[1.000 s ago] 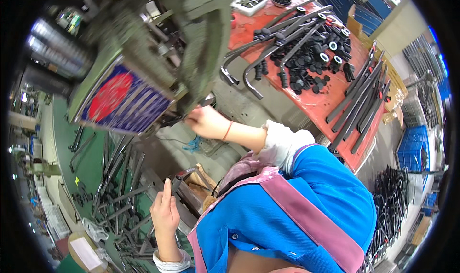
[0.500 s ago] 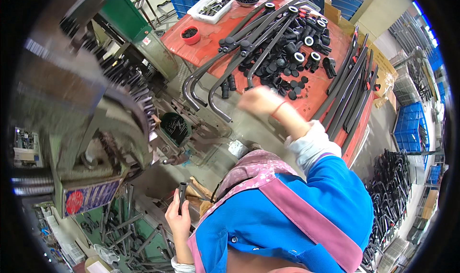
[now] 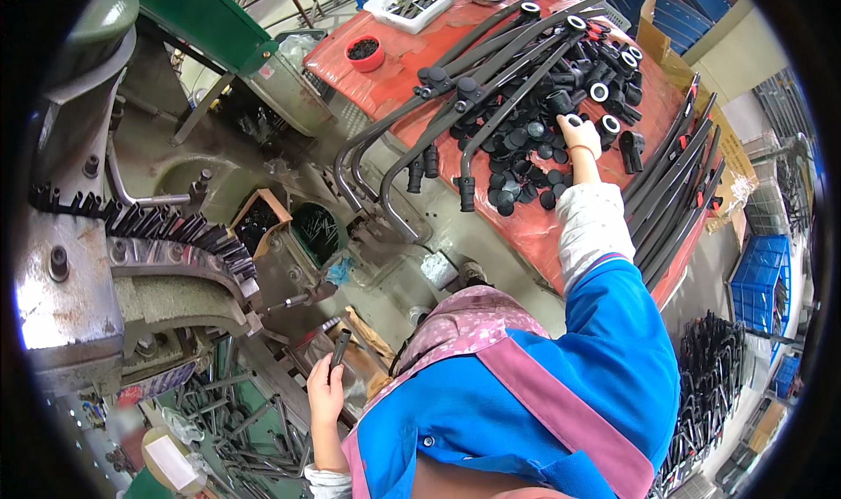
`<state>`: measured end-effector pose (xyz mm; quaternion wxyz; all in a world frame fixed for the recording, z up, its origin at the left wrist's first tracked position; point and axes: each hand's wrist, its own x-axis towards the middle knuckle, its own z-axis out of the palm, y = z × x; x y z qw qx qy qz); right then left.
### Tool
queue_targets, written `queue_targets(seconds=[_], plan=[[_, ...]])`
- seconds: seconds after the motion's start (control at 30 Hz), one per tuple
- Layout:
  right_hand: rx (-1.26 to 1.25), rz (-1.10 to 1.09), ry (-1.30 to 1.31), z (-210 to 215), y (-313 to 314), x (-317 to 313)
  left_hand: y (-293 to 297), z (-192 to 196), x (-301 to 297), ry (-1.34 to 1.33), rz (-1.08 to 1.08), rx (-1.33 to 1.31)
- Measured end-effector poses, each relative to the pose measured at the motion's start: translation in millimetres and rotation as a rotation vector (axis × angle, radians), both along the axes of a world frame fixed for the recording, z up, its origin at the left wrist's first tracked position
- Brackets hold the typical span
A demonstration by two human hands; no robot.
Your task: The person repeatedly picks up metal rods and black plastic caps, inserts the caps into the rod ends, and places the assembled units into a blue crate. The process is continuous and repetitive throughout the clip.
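My left hand (image 3: 326, 389) is closed around a short black tube (image 3: 341, 348), whose upper end sticks up past the fingers. Over the red-covered table (image 3: 385, 87), my right hand (image 3: 579, 134) is down at the pile of black plastic fittings (image 3: 561, 83). Its fingers close on a black pipe fitting with a white ring (image 3: 572, 120); the fitting's lower part is hidden by the hand. Round black caps (image 3: 517, 138) lie in a heap left of this hand. Several bent dark tubes (image 3: 420, 140) with black joints lie across the table, their curved ends past its near edge.
A red bowl (image 3: 364, 54) of small black parts and a white tray (image 3: 412, 4) stand at the table's far left. Straight dark tubes (image 3: 670, 192) lie along its right side. A large machine (image 3: 175, 280) fills the left. A blue crate (image 3: 758, 271) stands right.
My right hand has moved right and farther over the table, from the bent tubes' near ends to the fittings pile. My left hand still holds the short tube, now tilted more.
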<state>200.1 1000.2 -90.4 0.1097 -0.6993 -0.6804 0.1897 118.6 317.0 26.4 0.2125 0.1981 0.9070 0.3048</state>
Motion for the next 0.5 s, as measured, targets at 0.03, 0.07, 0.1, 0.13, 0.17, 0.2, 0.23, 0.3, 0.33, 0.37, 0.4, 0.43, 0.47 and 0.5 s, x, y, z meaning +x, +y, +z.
queue_targets(seconds=[0.03, 0.07, 0.1, 0.13, 0.17, 0.2, 0.23, 0.3, 0.33, 0.37, 0.4, 0.43, 0.47, 0.5], plan=[[0.017, -0.009, 0.032, 0, -1, -1, -3, 0, 0, 0.04, -0.028, -0.012], [0.044, -0.082, 0.092, -7, 3, 4, -5, 1, -2, 0.081, -0.057, -0.022], [0.108, -0.121, 0.124, -27, 21, 20, -11, 1, -6, 0.123, -0.086, -0.031], [0.1, -0.116, 0.29, -27, 20, 25, -27, -13, -3, 0.187, -0.066, -0.013], [0.241, -0.118, 0.387, -29, 21, 33, -27, -11, -4, 0.134, -0.037, 0.037], [0.367, 0.017, 0.472, -40, 41, 57, -26, -10, -11, 0.163, -0.072, 0.078], [0.561, 0.266, 0.421, -57, 74, 94, -22, -2, -17, -0.152, 0.037, 0.044], [0.589, 0.509, 0.553, -55, 73, 113, -30, -9, -13, -0.033, -0.031, 0.004], [0.447, 0.464, 0.73, -19, 32, 101, -25, -2, -7, 0.019, -0.032, 0.002], [-0.119, 0.147, 1.416, 20, -11, 83, -19, 3, -8, 0.081, -0.032, 0.037], [-0.26, 0.047, 1.634, 43, -34, 81, -23, 2, -10, 0.18, -0.048, -0.007], [-0.328, 0.113, 1.644, 42, -45, 88, -20, 9, -14, 0.195, -0.039, -0.046], [-0.413, 0.227, 1.673, 36, -66, 89, -18, 13, -15, 0.243, -0.045, -0.068], [-0.501, 0.344, 1.697, 35, -95, 81, -18, 16, -16, 0.292, -0.05, -0.089]])
